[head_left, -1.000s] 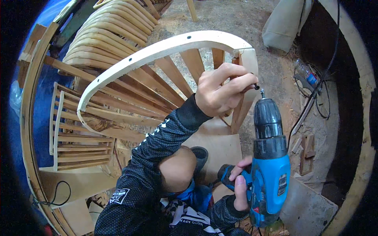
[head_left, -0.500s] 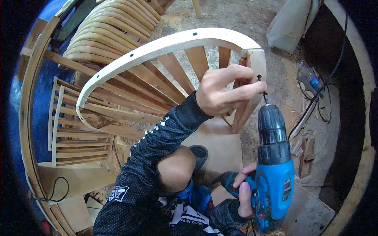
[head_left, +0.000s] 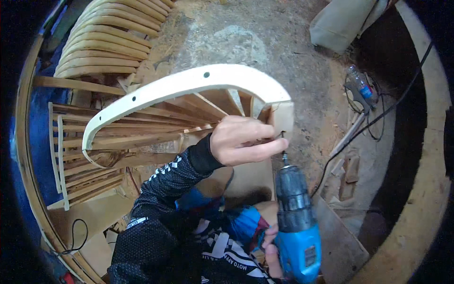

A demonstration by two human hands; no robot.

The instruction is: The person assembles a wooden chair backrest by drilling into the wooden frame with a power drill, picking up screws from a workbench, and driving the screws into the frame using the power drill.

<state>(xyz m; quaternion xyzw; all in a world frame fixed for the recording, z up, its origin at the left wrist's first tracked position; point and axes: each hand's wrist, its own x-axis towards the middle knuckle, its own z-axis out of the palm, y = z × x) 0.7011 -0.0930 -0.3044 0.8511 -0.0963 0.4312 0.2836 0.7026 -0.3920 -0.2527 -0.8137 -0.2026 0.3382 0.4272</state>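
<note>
Chair frame smooth bare wood; drill glossy plastic.

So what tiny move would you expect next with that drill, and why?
Probably squeezing the trigger: the left hand pinches a screw against the wooden chair frame, and the blue drill in the right hand already has its bit on it.

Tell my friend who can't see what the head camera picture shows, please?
A person's left hand pinches a small screw against the end of a curved wooden chair frame, while the right hand holds a blue cordless drill with its bit under the screw. Stacked curved wooden slats and a plastic bottle lie on the dusty floor.
</note>
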